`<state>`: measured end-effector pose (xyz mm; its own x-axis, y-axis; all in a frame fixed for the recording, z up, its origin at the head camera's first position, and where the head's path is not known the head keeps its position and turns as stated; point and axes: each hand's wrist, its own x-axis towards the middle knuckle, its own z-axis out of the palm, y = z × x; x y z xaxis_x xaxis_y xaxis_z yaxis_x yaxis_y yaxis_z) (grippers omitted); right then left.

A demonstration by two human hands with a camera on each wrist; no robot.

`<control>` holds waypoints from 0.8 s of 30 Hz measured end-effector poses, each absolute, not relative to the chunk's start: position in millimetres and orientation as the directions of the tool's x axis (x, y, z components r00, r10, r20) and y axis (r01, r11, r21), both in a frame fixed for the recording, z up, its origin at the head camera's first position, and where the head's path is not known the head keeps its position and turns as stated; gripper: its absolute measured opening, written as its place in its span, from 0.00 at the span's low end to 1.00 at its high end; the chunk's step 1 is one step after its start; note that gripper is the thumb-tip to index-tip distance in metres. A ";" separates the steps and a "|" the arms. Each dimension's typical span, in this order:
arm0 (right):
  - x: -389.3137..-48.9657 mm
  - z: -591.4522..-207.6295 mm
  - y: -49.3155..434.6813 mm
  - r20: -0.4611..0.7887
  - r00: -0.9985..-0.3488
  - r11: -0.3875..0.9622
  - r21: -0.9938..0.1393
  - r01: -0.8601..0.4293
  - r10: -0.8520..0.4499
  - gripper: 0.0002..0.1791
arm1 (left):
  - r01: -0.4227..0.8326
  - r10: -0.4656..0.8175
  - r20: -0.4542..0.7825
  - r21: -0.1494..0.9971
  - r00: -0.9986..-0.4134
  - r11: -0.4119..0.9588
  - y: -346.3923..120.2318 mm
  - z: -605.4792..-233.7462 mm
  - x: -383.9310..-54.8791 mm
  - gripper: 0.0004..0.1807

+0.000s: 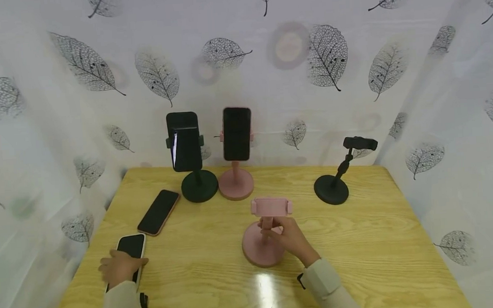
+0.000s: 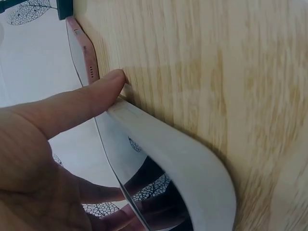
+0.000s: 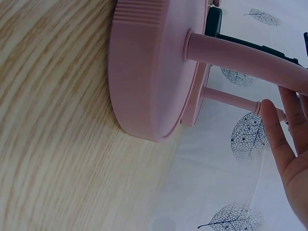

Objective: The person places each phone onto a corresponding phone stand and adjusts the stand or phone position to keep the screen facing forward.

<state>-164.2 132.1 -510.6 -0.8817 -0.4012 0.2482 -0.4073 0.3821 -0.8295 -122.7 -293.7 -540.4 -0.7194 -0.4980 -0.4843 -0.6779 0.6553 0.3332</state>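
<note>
A white-edged phone (image 1: 131, 244) lies screen up at the table's left. My left hand (image 1: 119, 267) spans it, fingers over its left side and the straight thumb (image 2: 103, 91) reaching just past its opposite edge. At the table's middle stands a pink phone stand (image 1: 264, 247) with a bare holder (image 1: 272, 206) on top. My right hand (image 1: 288, 236) holds its stem (image 3: 240, 57) just below the holder, thumb in front and fingers passing behind. The stand's round base (image 3: 139, 72) is upright on the wood.
A pink-edged phone (image 1: 158, 212) lies beyond the left hand. At the back, a dark green stand (image 1: 199, 186) and another pink stand (image 1: 236, 184) each hold an upright phone. A black stand (image 1: 331, 190) with a bare holder is at back right. Leaf-patterned curtains (image 1: 242, 88) surround the table (image 1: 362, 241).
</note>
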 end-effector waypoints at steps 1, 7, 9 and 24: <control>-164.4 -510.8 132.0 0.253 -0.880 0.382 -0.827 -0.412 -0.402 0.12 | -0.683 -0.500 -0.491 0.326 -0.713 0.653 -294.1 -540.3 -122.8 0.56; -165.2 -511.9 131.7 0.270 -0.874 0.382 -0.819 -0.429 -0.403 0.11 | -0.675 -0.503 -0.478 0.313 -0.720 0.668 -294.0 -538.8 -121.5 0.53; -165.6 -511.9 131.5 0.270 -0.874 0.382 -0.819 -0.429 -0.404 0.11 | -0.672 -0.508 -0.467 0.309 -0.724 0.673 -293.2 -539.1 -121.0 0.54; -177.5 -513.1 123.8 0.177 -0.894 0.409 -0.841 -0.355 -0.411 0.12 | -0.602 -0.518 -0.309 0.453 -0.798 0.657 -266.4 -517.0 -118.6 0.51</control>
<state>-177.5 123.8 -513.1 -0.8941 -0.4114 0.1772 -0.3547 0.4088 -0.8409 -118.6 -266.4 -517.0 -0.7976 -0.5181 -0.3090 -0.6024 0.6570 0.4533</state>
